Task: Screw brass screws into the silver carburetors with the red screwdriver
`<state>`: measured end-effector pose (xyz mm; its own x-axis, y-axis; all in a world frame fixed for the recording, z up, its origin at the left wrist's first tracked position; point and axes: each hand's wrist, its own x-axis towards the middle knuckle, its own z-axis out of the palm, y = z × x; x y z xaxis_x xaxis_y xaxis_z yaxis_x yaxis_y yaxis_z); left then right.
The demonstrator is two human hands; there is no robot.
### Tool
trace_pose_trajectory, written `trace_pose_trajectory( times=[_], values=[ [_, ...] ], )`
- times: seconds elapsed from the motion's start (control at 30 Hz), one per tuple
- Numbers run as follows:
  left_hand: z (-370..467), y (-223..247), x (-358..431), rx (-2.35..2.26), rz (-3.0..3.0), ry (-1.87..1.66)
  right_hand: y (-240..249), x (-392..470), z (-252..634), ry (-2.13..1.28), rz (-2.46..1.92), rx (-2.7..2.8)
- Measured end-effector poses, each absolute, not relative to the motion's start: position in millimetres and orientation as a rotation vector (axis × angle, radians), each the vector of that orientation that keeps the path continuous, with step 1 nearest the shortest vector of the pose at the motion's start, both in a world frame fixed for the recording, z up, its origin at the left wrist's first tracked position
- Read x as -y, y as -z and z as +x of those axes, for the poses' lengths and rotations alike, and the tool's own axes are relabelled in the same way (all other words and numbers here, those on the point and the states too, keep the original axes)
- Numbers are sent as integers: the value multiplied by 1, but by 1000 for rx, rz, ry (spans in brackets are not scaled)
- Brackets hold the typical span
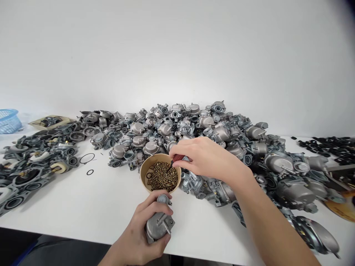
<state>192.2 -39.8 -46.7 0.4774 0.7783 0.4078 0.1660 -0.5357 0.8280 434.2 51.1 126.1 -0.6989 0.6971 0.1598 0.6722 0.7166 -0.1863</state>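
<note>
My left hand (pixel 144 225) is wrapped round a grey metal carburetor (pixel 158 226), held just above the front of the table with its bowl side facing up. In my right hand (pixel 202 157) is a screwdriver with a red handle (pixel 179 158), pinched between thumb and fingers. Its dark shaft points down into a round tan bowl (pixel 142 177), and its tip is hard to make out among the screws. Many small brass-coloured screws (pixel 161 175) fill the bowl, along with a black ring near its left side.
A large heap of carburetors (pixel 166 129) spreads behind the bowl and along the right. Opened carburetor bodies with white floats (pixel 39 157) lie on the left. Black rubber rings (pixel 90 172) rest on the white table (pixel 83 207). A blue basket (pixel 9 122) stands far left; small black parts (pixel 327 146) lie far right.
</note>
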Motion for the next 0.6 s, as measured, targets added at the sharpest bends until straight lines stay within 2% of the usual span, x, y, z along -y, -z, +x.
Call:
trace_pose_trajectory(
  times=[0.6],
  values=[
    [191,50,40,-776,1954,-1017,-127,-50,433,-181,-1097,2704]
  ],
)
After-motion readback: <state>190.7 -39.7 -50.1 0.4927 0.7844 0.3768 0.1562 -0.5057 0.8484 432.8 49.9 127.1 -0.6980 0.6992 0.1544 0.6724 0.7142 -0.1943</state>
